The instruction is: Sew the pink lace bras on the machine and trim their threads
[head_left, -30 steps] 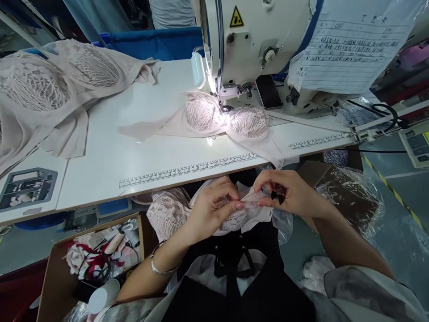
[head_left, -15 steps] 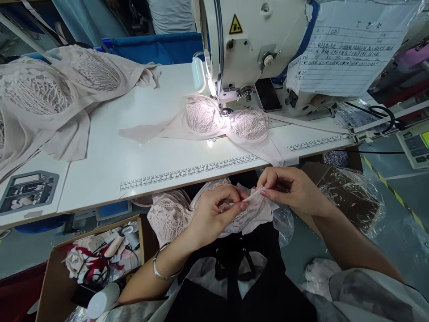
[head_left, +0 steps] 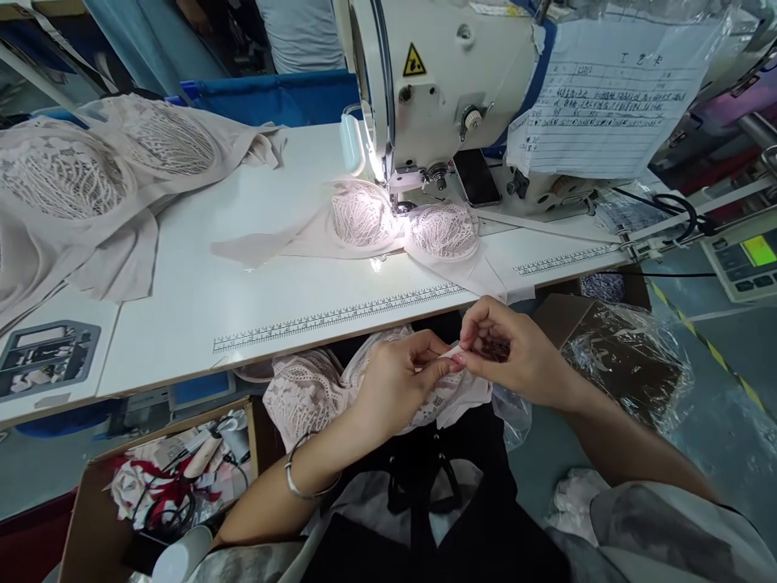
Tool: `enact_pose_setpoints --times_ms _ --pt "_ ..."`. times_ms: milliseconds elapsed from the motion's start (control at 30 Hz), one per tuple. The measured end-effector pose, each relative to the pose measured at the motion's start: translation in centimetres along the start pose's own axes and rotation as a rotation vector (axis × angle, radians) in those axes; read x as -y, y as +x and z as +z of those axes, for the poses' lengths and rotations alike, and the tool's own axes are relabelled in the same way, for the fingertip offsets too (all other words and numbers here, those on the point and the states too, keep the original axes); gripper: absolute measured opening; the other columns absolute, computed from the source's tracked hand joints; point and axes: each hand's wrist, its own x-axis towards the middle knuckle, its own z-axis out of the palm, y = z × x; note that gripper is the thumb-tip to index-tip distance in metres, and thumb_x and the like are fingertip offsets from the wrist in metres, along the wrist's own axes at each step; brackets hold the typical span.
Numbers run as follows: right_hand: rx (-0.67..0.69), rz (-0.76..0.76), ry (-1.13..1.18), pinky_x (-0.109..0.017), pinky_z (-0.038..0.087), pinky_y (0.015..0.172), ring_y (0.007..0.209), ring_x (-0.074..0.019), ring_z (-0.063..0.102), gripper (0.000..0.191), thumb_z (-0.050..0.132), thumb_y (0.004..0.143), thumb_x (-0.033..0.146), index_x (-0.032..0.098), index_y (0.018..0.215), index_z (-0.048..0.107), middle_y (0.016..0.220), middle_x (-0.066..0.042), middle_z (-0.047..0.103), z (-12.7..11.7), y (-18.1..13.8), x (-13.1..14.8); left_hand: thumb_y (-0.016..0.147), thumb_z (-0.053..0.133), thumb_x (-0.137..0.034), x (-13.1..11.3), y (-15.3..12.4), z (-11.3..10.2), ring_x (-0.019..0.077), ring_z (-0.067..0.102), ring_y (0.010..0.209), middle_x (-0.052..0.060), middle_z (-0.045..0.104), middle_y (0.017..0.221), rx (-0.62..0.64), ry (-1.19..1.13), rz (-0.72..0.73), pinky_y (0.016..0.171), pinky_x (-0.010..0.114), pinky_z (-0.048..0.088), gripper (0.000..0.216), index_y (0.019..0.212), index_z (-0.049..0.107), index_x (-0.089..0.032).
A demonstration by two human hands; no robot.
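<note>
A pale pink lace bra point(head_left: 307, 392) lies across my lap, below the table edge. My left hand point(head_left: 401, 380) pinches the edge of its fabric between thumb and forefinger. Close beside it, my right hand point(head_left: 510, 348) pinches the same edge, so the fingertips of both hands nearly meet. Parts of the lap bra are hidden behind my hands. A second lace bra point(head_left: 445, 231) rests on the table under the lit needle of the sewing machine point(head_left: 437, 89), with one wing spread left and the other hanging over the front edge.
More bras point(head_left: 66, 174) are piled on the left of the white table point(head_left: 176, 267). A phone point(head_left: 477, 176) lies by the machine, near a handwritten sheet point(head_left: 600, 97). Below stand a box of scraps point(head_left: 91, 502) and a plastic-wrapped carton point(head_left: 619, 356). A bottle point(head_left: 182, 555) is near my left arm.
My left hand has moved slightly right along the fabric edge, and the two hands are closer together. The right fingers have curled more. The camera view has shifted a little.
</note>
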Motion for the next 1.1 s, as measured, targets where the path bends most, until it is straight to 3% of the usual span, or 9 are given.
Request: enact_pose_setpoints --times_ms 67,200,267,333,433,533,733,967,1100 --pt "-0.02 -0.015 -0.014 -0.022 0.038 0.05 0.058 -0.0095 0.049 0.013 0.067 0.093 0.031 0.021 0.088 0.06 0.075 0.002 0.059 -0.2 0.0 -0.3 0.086 0.072 -0.035 0.3 0.1 0.2 0.0096 0.053 0.05 -0.001 0.065 0.058 -0.04 -0.043 -0.045 0.049 0.02 0.037 0.022 0.076 0.069 -0.016" --pt "-0.039 0.006 0.026 -0.026 0.039 0.05 0.052 -0.011 0.05 0.046 0.046 0.103 0.054 0.02 0.073 0.057 0.064 0.0 0.056 -1.1 0.1 -1.2 0.082 0.075 -0.042 0.8 0.4 0.2 0.0063 0.036 0.043 -0.004 0.053 0.05 -0.041 -0.19 -0.128 0.043 0.02 0.024 0.028 0.074 0.071 -0.016" --pt "-0.011 0.024 -0.031 -0.026 0.034 0.049 0.048 -0.0099 0.041 0.052 0.047 0.097 0.066 0.021 0.073 0.053 0.058 0.004 0.048 -1.5 0.2 -1.6 0.081 0.076 -0.044 0.9 0.5 0.2 0.0064 0.037 0.044 -0.004 0.055 0.051 -0.035 -0.235 -0.135 0.044 0.02 0.024 0.028 0.077 0.075 -0.016" --pt "0.059 0.009 -0.106 -0.027 0.034 0.052 0.053 -0.0109 0.042 0.058 0.041 0.095 0.074 0.02 0.081 0.058 0.064 0.003 0.05 -1.7 0.4 -1.7 0.08 0.078 -0.045 1.0 0.6 0.2 0.0076 0.042 0.047 -0.002 0.061 0.056 -0.037 -0.273 -0.136 0.045 0.02 0.029 0.028 0.079 0.078 -0.017" --pt "0.167 0.019 -0.126 -0.028 0.041 0.061 0.066 -0.0142 0.053 0.055 0.035 0.103 0.064 0.019 0.094 0.066 0.079 -0.003 0.06 -1.8 0.7 -1.7 0.078 0.079 -0.044 1.0 0.8 0.1 0.0104 0.053 0.054 0.001 0.071 0.067 -0.03 -0.314 -0.135 0.05 0.021 0.039 0.026 0.078 0.08 -0.018" --pt "0.213 0.093 -0.022 -0.027 0.045 0.061 0.067 -0.0145 0.059 0.035 0.051 0.101 0.053 0.02 0.106 0.062 0.078 -0.001 0.062 -1.5 0.8 -1.6 0.079 0.078 -0.04 0.9 0.8 0.0 0.0105 0.054 0.055 0.001 0.072 0.067 -0.011 -0.285 -0.127 0.052 0.021 0.041 0.022 0.078 0.081 -0.018" --pt "0.229 0.089 0.115 -0.025 0.047 0.058 0.062 -0.0117 0.061 0.026 0.067 0.095 0.045 0.022 0.101 0.056 0.078 0.002 0.062 -0.9 1.0 -2.0 0.081 0.073 -0.033 0.9 0.8 -0.2 0.011 0.054 0.057 0.001 0.069 0.064 -0.018 -0.161 -0.063 0.053 0.021 0.04 0.02 0.07 0.077 -0.016" --pt "0.093 0.119 0.105 -0.026 0.049 0.056 0.057 -0.0133 0.061 0.031 0.069 0.091 0.05 0.021 0.094 0.059 0.071 0.0 0.068 0.0 1.0 -1.5 0.085 0.072 -0.037 1.0 0.6 -0.1 0.0134 0.06 0.06 0.002 0.074 0.069 -0.033 -0.108 -0.052 0.056 0.022 0.044 0.022 0.076 0.08 -0.019" --pt "-0.096 0.014 0.108 -0.024 0.039 0.052 0.053 -0.0107 0.049 0.042 0.06 0.093 0.063 0.022 0.094 0.059 0.064 0.004 0.055 -0.9 0.1 -2.0 0.082 0.075 -0.036 1.2 0.6 -0.1 0.014 0.064 0.061 0.003 0.077 0.072 -0.062 -0.181 -0.066 0.055 0.022 0.047 0.019 0.081 0.082 -0.019"
